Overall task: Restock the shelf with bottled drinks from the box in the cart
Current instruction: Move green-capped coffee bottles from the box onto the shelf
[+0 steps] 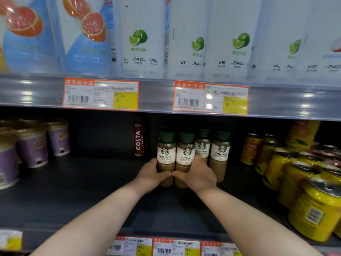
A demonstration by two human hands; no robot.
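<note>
Left hand (153, 172), right hand (200, 175): fingers curled round latte bottles (166, 156); shelved lattes (220, 153) right, Costa bottle (138, 139) behind-left, yellow cans (287, 163) beyond.

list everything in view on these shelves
latte bottles: four, brown with green caps, lower shelf middle
costa bottle: one, dark red, left of them
cups: at least three, purple, lower shelf left
cans: many, yellow, lower shelf right
lime bottles: several, white, upper shelf
grapefruit bottles: two, blue, upper shelf left
price tags: two, orange-yellow, upper shelf edge; more below
left hand: grips front left latte bottle
right hand: grips front right latte bottle
</note>
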